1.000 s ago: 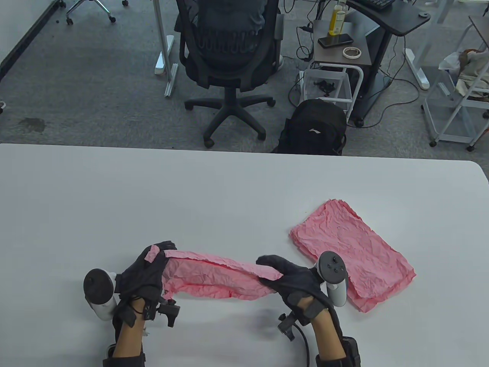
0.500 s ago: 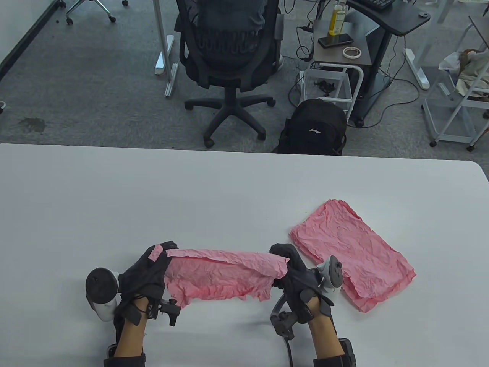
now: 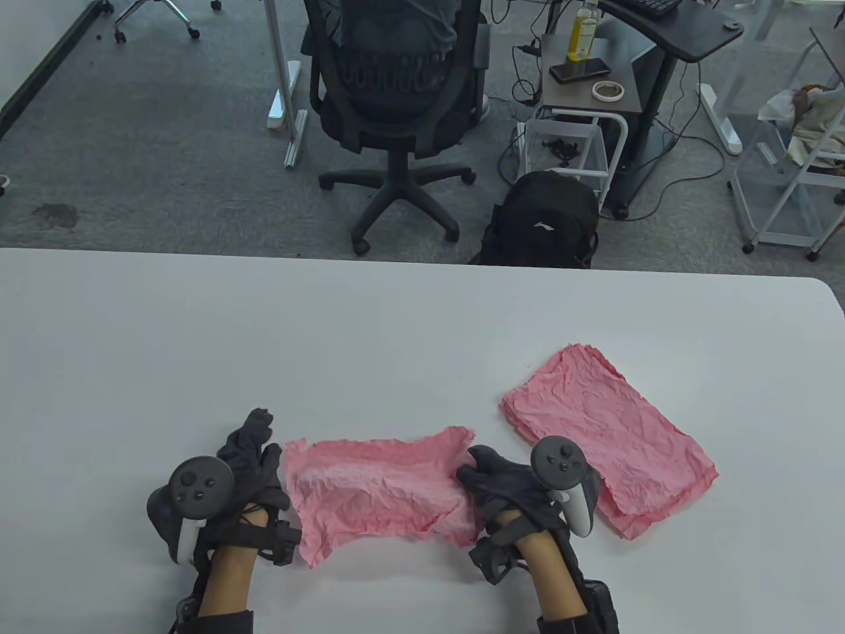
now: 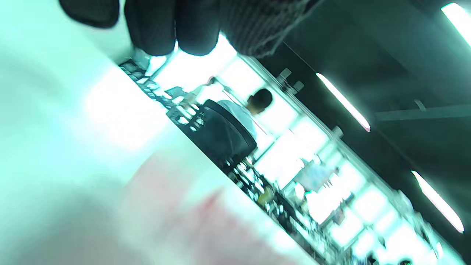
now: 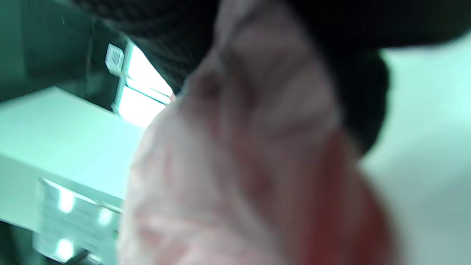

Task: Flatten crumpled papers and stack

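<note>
A creased pink sheet (image 3: pixel 379 489) lies spread on the white table (image 3: pixel 396 330) near its front edge, between my hands. My left hand (image 3: pixel 254 456) lies just beside the sheet's left edge, fingers stretched out and holding nothing; its fingertips (image 4: pixel 173 25) hang over bare table in the left wrist view. My right hand (image 3: pixel 488 479) sits on the sheet's right edge with curled fingers gripping it. The right wrist view is blurred, showing the pink sheet (image 5: pixel 235 176) close under the dark glove. A stack of flattened pink sheets (image 3: pixel 607 436) lies to the right.
Beyond the table's far edge stand an office chair (image 3: pixel 396 99), a black backpack (image 3: pixel 544 224) and a small cart (image 3: pixel 587 86) with a bottle, phone and tape roll. A person sits far off in the left wrist view.
The sheet, held up and folded over between both hands, has come down and opened flat on the table. My left hand has let go of its left corner.
</note>
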`<state>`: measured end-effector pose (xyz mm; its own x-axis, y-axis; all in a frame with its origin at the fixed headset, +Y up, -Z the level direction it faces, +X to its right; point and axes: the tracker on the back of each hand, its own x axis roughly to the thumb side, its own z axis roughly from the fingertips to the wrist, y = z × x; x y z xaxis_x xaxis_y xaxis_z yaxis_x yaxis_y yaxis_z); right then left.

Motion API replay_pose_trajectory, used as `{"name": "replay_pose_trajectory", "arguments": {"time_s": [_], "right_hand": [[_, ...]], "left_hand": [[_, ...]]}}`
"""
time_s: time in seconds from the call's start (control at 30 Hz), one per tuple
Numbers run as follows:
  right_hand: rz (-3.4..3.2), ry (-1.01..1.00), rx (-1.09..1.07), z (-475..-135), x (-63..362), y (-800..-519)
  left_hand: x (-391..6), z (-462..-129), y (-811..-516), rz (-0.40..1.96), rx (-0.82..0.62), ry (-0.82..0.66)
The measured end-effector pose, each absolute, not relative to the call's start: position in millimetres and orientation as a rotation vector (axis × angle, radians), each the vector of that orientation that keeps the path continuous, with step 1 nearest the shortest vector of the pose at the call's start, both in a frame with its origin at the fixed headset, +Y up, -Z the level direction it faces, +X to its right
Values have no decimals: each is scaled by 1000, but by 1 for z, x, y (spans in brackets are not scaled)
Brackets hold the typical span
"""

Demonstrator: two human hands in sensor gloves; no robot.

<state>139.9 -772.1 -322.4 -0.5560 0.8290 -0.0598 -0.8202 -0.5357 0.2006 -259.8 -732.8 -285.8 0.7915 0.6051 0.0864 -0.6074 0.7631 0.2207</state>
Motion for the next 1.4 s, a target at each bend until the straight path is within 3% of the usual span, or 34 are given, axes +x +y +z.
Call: {"name": "replay_pose_trajectory", "arguments": {"time_s": [0.07, 0.2, 0.3, 0.4, 0.47, 0.53, 0.6, 0.73, 0.83, 1.0, 1.17, 1.3, 1.4], "right_hand": [[2171, 216, 16, -322, 140, -773], [2187, 163, -15, -321, 148, -769], [2301, -73, 2, -315, 154, -755], [2447, -401, 148, -304, 146, -725], [2469, -486, 327, -295, 131, -713], [2460, -428, 552, -288, 105, -710], [2504, -249, 755, -283, 74, -720], [2772, 124, 903, -281, 37, -750], [2789, 366, 789, -292, 41, -760], [2708, 414, 498, -306, 73, -763], [2901, 583, 430, -306, 83, -765], [2840, 556, 383, -310, 89, -767], [2852, 518, 223, -317, 108, -768]], "left_hand": [[-244, -287, -726, 583, 272, -176], [-195, -293, -738, 377, -62, -399], [-179, -296, -762, 164, -329, -439], [-177, -297, -768, 145, -353, -408], [-176, -297, -775, 137, -458, -382], [-175, -296, -780, 148, -556, -357], [-174, -296, -780, 166, -542, -352], [-176, -296, -783, 165, -590, -357], [-177, -297, -783, 172, -597, -349], [-179, -298, -784, 186, -617, -342], [-183, -300, -783, 153, -636, -345], [-191, -298, -782, 112, -650, -335], [-192, -296, -782, 137, -645, -327]]}}
